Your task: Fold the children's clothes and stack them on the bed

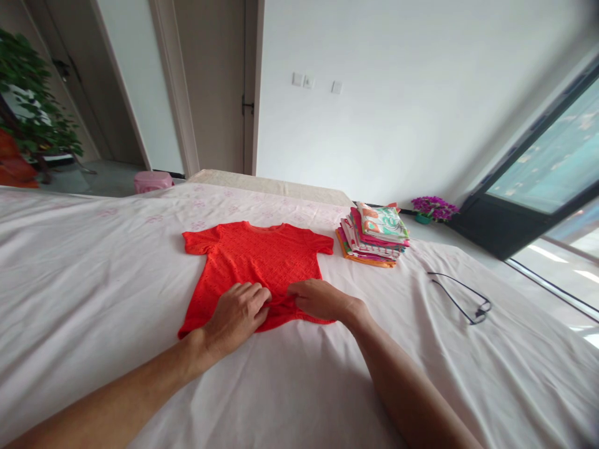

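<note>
A red short-sleeved T-shirt (pixel 266 255) with a fine openwork pattern lies spread on the sheet, its neckline pointing away from me. On its lower part rests my left hand (pixel 239 312), fingers curled onto the fabric and thumb close to a bunched fold. My right hand (pixel 319 298) is closed in a pinch on the cloth just to the right, knuckles up, with its fingertips partly hidden. Between the two hands the fabric is gathered into wrinkles, and the hem curves below them.
A stack of folded clothes (pixel 372 236) stands right of the shirt. Black-framed glasses (pixel 468 296) lie farther right on the white sheet (pixel 93 268). Beyond the bed are a pink stool (pixel 153 181), purple flowers (pixel 434 207) and a leafy plant (pixel 32 100).
</note>
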The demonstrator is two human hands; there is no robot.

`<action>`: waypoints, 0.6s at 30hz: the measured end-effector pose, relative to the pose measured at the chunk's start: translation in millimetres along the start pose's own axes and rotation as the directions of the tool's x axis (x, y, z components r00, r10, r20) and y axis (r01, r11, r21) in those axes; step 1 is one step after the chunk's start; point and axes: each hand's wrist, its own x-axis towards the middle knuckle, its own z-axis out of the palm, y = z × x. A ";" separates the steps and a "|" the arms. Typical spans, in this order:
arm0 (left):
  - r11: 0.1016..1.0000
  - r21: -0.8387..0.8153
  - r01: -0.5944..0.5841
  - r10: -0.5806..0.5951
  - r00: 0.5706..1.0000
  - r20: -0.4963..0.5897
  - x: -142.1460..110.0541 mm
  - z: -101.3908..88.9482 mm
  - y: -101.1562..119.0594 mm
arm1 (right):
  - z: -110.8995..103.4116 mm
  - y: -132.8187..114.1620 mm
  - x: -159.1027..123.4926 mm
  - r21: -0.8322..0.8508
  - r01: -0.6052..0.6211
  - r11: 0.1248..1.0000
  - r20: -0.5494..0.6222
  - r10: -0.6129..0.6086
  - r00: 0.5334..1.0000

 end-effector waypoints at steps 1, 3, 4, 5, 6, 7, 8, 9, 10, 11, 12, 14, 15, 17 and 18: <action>1.000 -0.004 0.019 -0.019 1.000 -0.011 0.3 0.8 0.7 | -1.1 -1.7 -0.5 0.009 -0.007 1.000 0.001 0.007 1.000; 0.999 -0.010 0.050 -0.050 0.998 -0.023 0.5 2.1 1.7 | -3.5 -5.3 -1.7 0.047 -0.021 0.999 0.008 0.020 1.000; 0.998 -0.010 0.060 -0.060 0.998 -0.024 0.4 2.5 2.0 | -4.4 -7.1 -2.2 0.074 -0.027 0.997 0.008 0.027 1.000; 0.998 -0.009 0.067 -0.067 0.998 -0.019 0.4 2.6 2.4 | -4.8 -8.8 -2.5 0.098 -0.036 0.995 0.003 0.036 0.999; 0.997 -0.010 0.072 -0.072 0.997 -0.012 0.4 2.5 2.6 | -4.4 -10.4 -2.4 0.111 -0.045 0.993 -0.008 0.046 0.999; 0.997 -0.012 0.075 -0.075 0.997 -0.007 0.4 2.3 2.9 | -3.4 -12.0 -1.9 0.109 -0.053 0.993 -0.021 0.055 0.998; 0.997 -0.016 0.075 -0.075 0.997 -0.003 0.3 2.2 2.9 | -1.9 -13.6 -1.2 0.093 -0.057 0.994 -0.039 0.061 0.997; 0.997 -0.019 0.071 -0.071 0.997 0.001 0.0 2.2 2.7 | 0.0 -15.3 -0.2 0.069 -0.057 0.996 -0.059 0.061 0.996; 0.998 -0.023 0.063 -0.063 0.998 0.005 -0.6 2.4 2.2 | 1.8 -16.9 0.7 0.042 -0.052 0.998 -0.082 0.055 0.995; 0.998 -0.025 0.050 -0.049 0.999 0.013 -1.5 2.8 1.3 | 3.3 -18.4 1.5 0.016 -0.044 0.999 -0.106 0.045 0.993; 0.999 -0.025 0.036 -0.035 0.999 0.022 -2.9 3.4 -0.1 | 4.1 -19.6 2.0 -0.006 -0.036 0.999 -0.130 0.035 0.991; 1.000 -0.028 0.000 0.001 0.999 0.051 -7.3 4.8 -4.6 | 3.8 -20.8 1.4 -0.040 -0.019 0.999 -0.164 0.012 0.986; 0.999 -0.034 -0.023 0.025 0.997 0.068 -10.0 5.5 -7.6 | 2.8 -20.4 0.3 -0.055 -0.012 0.998 -0.168 0.003 0.986; 0.995 -0.059 -0.081 0.087 0.991 0.098 -15.5 6.2 -14.1 | 0.3 -17.9 -3.1 -0.074 0.006 0.997 -0.142 -0.017 0.990; 0.991 -0.077 -0.107 0.115 0.988 0.108 -17.9 6.2 -17.1 | -0.8 -15.8 -5.0 -0.069 0.022 0.997 -0.116 -0.030 0.993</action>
